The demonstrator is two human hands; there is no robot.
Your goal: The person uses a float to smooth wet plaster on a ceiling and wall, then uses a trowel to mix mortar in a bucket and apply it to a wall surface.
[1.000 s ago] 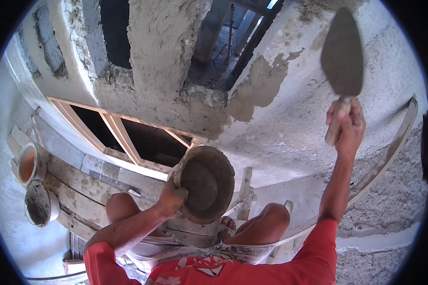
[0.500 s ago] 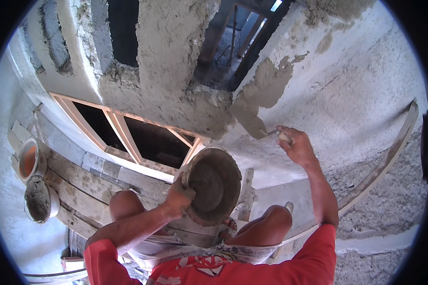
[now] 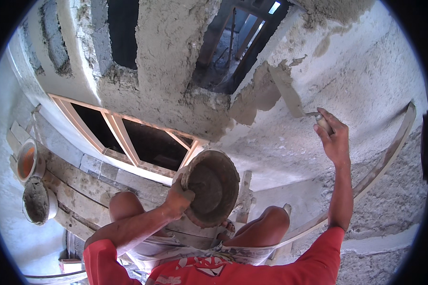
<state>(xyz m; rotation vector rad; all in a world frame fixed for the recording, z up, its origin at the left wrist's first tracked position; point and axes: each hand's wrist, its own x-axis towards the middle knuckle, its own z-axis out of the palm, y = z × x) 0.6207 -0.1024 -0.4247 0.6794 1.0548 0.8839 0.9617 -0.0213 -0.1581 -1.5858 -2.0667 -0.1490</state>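
Note:
My right hand (image 3: 334,135) is closed round the wooden handle of a trowel (image 3: 286,91). The trowel's long blade lies against the pale wall (image 3: 356,90), beside a patch of wet grey mortar (image 3: 257,97) near the lower corner of an opening. In front of my knees, my left hand (image 3: 179,197) grips the rim of a round, mortar-crusted basin (image 3: 214,187). The basin is tilted, and its inside looks nearly bare, with a grey film over it.
Wooden planks (image 3: 81,173) run below a wood-framed window (image 3: 128,135). At the far left stand a bucket with an orange inside (image 3: 27,161) and a bucket of mortar (image 3: 38,202). A long curved-looking wooden strip (image 3: 380,168) crosses the right side. Rough openings (image 3: 123,33) break the wall above.
My right hand and the trowel have moved right and up along the wall, away from the lower mortar patch. My left hand and the basin have stayed nearly still.

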